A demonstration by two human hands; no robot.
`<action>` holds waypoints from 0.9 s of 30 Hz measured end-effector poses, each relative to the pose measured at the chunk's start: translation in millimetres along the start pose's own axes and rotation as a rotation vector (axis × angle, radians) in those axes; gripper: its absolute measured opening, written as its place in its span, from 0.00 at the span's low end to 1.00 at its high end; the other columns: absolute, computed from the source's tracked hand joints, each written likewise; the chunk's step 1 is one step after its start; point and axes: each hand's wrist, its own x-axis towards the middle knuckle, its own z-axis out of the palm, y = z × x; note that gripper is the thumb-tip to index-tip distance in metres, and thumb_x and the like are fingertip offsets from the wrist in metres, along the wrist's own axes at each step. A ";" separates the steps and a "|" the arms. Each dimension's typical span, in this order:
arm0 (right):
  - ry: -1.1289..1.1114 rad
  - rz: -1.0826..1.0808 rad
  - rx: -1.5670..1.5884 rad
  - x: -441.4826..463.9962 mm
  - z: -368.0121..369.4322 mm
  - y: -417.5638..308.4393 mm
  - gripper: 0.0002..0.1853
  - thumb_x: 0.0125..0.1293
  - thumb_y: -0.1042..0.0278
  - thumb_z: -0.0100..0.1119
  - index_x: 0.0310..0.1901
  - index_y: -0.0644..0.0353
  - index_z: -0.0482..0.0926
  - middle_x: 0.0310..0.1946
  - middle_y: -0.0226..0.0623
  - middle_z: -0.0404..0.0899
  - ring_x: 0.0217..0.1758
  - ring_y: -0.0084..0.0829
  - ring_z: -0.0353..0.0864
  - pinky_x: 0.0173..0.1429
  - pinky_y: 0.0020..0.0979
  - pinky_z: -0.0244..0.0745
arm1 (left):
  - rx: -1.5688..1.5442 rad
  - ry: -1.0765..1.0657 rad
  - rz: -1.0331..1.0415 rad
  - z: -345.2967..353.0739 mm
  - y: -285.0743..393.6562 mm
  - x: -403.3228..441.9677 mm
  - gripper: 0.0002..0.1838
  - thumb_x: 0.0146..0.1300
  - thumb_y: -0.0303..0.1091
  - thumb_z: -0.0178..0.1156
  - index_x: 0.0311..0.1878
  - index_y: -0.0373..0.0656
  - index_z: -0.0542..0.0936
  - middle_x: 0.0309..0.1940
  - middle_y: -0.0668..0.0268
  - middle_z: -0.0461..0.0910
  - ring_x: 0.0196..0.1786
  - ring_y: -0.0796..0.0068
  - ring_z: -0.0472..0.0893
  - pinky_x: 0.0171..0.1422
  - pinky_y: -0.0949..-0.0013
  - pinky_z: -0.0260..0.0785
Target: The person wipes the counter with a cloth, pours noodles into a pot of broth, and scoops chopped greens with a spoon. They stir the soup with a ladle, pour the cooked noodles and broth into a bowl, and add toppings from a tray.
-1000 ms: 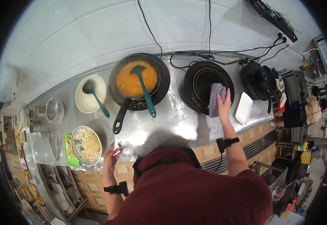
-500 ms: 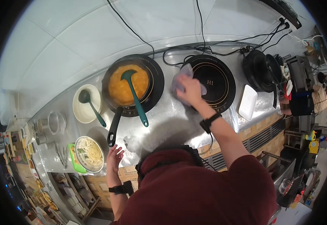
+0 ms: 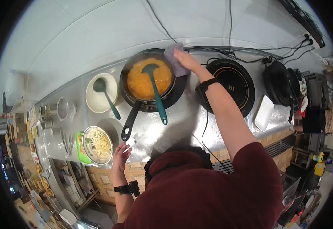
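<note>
The right hand (image 3: pixel 186 60) clasps a grey-purple cloth (image 3: pixel 175 68) over the back right edge of the induction cooker (image 3: pixel 179 87) beneath the frying pan (image 3: pixel 124 82), while the left hand (image 3: pixel 120 157), its grip loosely spread, is just beside the pan's handle (image 3: pixel 130 121).

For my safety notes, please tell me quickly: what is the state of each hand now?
Left hand: open, fingers loosely curled, no object visible in it.
Right hand: holding a grey cloth.
</note>
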 end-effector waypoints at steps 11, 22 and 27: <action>-0.031 -0.098 -0.491 -146.1 4.0 -99.5 0.23 0.45 0.61 0.62 0.43 0.64 0.75 0.51 0.48 0.72 0.52 0.49 0.70 0.57 0.39 0.65 | -0.102 0.009 -0.041 -42.3 -34.2 -7.6 0.20 0.62 0.31 0.50 0.58 0.43 0.66 0.50 0.59 0.74 0.47 0.68 0.77 0.47 0.73 0.70; 0.171 0.118 -0.526 -243.7 10.6 -102.6 0.29 0.52 0.62 0.58 0.53 0.71 0.66 0.57 0.55 0.64 0.58 0.51 0.62 0.63 0.44 0.56 | 0.031 -0.113 0.032 -51.0 -15.7 0.1 0.19 0.63 0.33 0.51 0.57 0.42 0.67 0.48 0.62 0.76 0.47 0.72 0.78 0.48 0.76 0.68; -0.022 0.096 -0.823 -229.8 43.5 -64.1 0.33 0.51 0.53 0.59 0.53 0.71 0.68 0.58 0.57 0.64 0.62 0.52 0.62 0.66 0.43 0.55 | 0.031 -0.104 -0.033 -77.0 -32.2 -13.8 0.20 0.64 0.29 0.47 0.60 0.41 0.65 0.49 0.60 0.75 0.47 0.72 0.78 0.49 0.75 0.69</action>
